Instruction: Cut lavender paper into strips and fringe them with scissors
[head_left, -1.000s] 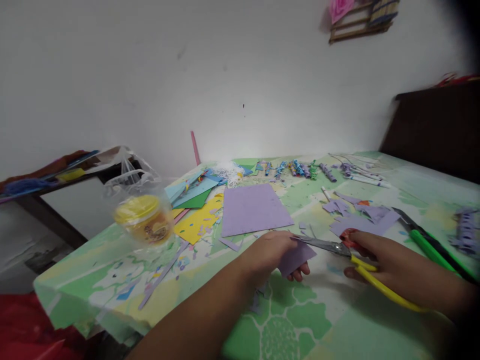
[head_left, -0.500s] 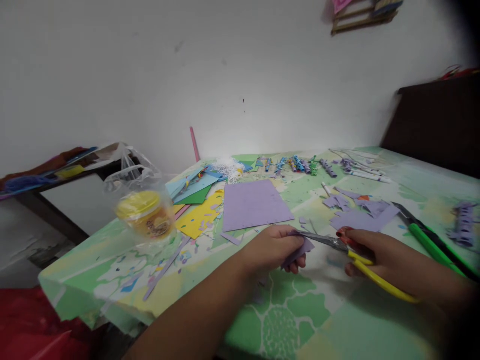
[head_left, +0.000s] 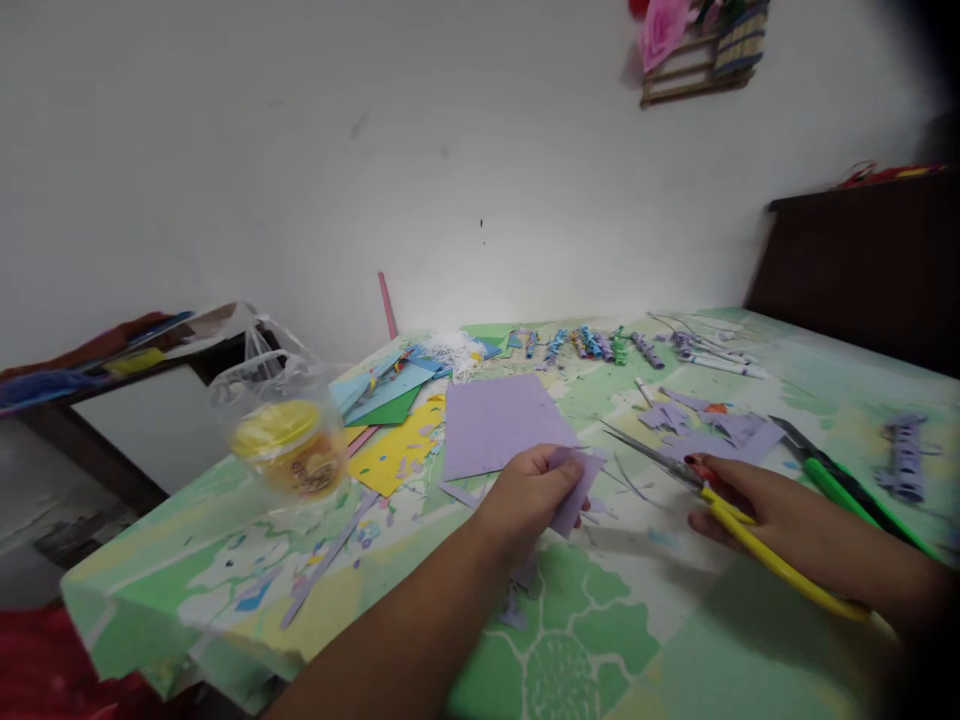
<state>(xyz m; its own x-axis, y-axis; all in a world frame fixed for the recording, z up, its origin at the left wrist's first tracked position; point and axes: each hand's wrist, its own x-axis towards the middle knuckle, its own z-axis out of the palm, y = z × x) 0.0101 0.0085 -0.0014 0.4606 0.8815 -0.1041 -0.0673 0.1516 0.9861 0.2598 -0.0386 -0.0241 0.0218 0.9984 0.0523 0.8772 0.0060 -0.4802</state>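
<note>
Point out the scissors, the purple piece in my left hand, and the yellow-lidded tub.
Scissors [head_left: 685,472]: head view, near the pivot.
Purple piece [head_left: 571,502]: head view, on its exposed face.
Yellow-lidded tub [head_left: 304,464]: head view, on its printed side.

Your left hand [head_left: 536,490] has some fingers hidden behind the small purple paper piece [head_left: 568,512]. Your right hand [head_left: 780,510] covers part of the yellow-handled metal scissors [head_left: 679,468]. You cannot read the tiny print [head_left: 315,474] on the yellow-lidded plastic tub [head_left: 279,430]; the frame crops the bright red item [head_left: 45,655].
</note>
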